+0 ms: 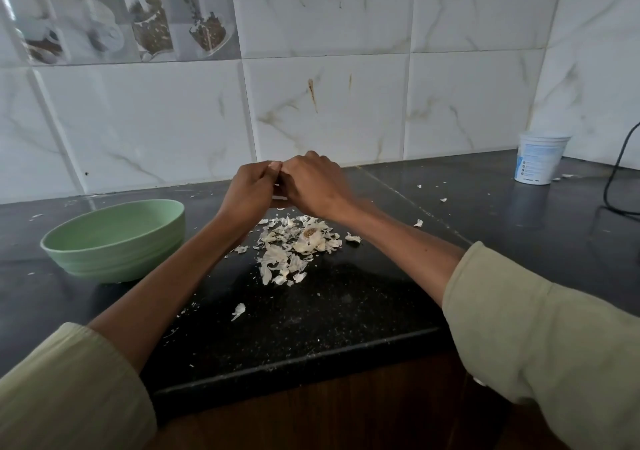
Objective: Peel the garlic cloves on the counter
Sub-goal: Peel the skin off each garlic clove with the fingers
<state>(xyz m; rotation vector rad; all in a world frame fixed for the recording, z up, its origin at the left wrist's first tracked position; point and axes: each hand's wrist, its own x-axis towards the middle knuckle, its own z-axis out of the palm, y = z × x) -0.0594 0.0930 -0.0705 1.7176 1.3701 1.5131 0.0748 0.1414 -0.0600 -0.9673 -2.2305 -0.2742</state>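
**Mid-peel, clove hidden between both hands**

We see the left hand (247, 195) and right hand (311, 186) pressed together above the counter (346, 311), fingers curled inward, knuckles toward us. We judge they pinch a garlic clove between the fingertips, but it is hidden, so its long axis cannot be told. Both hands sit equally near it; the right overlaps slightly on top.

Directly below and toward us: the pile of skins (287, 252) with the leftover bulb core (310, 238) in it, some cloves seemingly still attached. That core lies nearer the right hand. The green bowl (114, 238) sits left of the pile, near the left forearm; we can't see its contents. Likely drop goes left.
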